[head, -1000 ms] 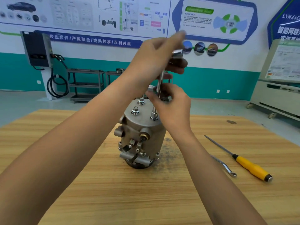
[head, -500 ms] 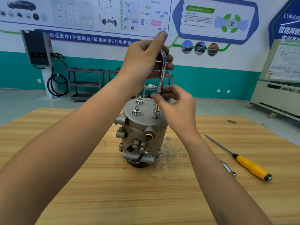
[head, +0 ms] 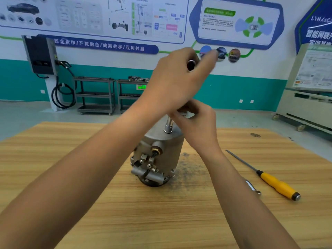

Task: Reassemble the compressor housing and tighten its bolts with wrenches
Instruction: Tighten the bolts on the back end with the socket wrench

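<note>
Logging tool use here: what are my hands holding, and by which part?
Both hold the L-shaped socket wrench: left hand grips its upper bent end, right hand pinches the shaft above the socket.

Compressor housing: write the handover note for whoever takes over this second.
Left hand grips the top bend of the socket wrench; right hand pinches its shaft lower down.
Compressor housing stands upright on the wooden table, with the wrench's socket seated on its top.
Yellow screwdriver and a second wrench lie on the table to the right.
Done: housing closed, wrench seated.
Left: tighten this bolt, then check the others, now hidden behind the left forearm.
</note>
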Available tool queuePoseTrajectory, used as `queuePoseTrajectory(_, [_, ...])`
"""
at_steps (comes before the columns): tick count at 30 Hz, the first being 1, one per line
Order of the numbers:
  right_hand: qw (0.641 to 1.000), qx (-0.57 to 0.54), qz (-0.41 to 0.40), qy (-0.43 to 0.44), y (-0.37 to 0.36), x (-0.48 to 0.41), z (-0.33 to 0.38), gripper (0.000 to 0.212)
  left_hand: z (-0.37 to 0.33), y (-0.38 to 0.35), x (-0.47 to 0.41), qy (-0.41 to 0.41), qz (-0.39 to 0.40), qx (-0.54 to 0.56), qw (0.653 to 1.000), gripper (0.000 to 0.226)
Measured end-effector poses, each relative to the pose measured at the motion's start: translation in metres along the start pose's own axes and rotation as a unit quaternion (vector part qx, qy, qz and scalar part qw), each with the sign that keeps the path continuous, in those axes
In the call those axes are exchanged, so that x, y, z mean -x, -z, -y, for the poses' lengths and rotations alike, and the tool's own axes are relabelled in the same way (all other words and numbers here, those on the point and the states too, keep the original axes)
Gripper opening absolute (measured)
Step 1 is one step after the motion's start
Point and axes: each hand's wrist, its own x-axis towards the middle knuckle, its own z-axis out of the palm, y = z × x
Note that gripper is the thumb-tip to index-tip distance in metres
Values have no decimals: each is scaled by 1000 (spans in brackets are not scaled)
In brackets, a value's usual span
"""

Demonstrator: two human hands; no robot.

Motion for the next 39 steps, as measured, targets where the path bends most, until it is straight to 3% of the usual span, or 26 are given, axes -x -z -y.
queuePoseTrajectory(2, [998,45,-34,-10,-6,9,3,15,-2,-5,4,29,-10,61,998,38])
queuePoseTrajectory(5, [988,108,28,-108,-20,35,4,101,-4,-10,-1,103,-4,194,976,41])
queuePoseTrajectory(7, [978,138,83,-135,-28,50,2,117,-4,-14,-2,122,5,219,968,40])
queuePoseTrajectory(14, [979,55,71,-185,-17,52,-20,113,8,-13,-1,108,-22,139,984,34])
queuePoseTrajectory(18, [972,-2,70,-224,-1,51,-37,113,19,-7,-7,122,-33,157,980,34])
queuePoseTrajectory(23, [954,-117,122,-247,21,39,-58,103,27,-6,-21,198,4,294,935,36])
queuePoseTrajectory(27, [945,-167,132,-248,23,28,-73,87,31,-8,-38,237,53,325,914,36])
queuePoseTrajectory(30, [944,-175,105,-259,19,22,-76,82,31,-5,-48,231,141,282,920,40])
queuePoseTrajectory(32, [947,-150,52,-280,15,22,-73,67,32,-2,-52,235,171,255,922,41])
queuePoseTrajectory(35, [962,-118,-41,-244,10,29,-56,43,33,-3,-53,222,103,200,949,39])
queuePoseTrajectory(36, [967,-119,-36,-222,9,34,-49,47,33,-5,-51,206,66,188,958,38])
queuePoseTrajectory(39, [985,-39,75,-151,7,47,-30,93,37,-11,-48,156,-17,174,972,38])
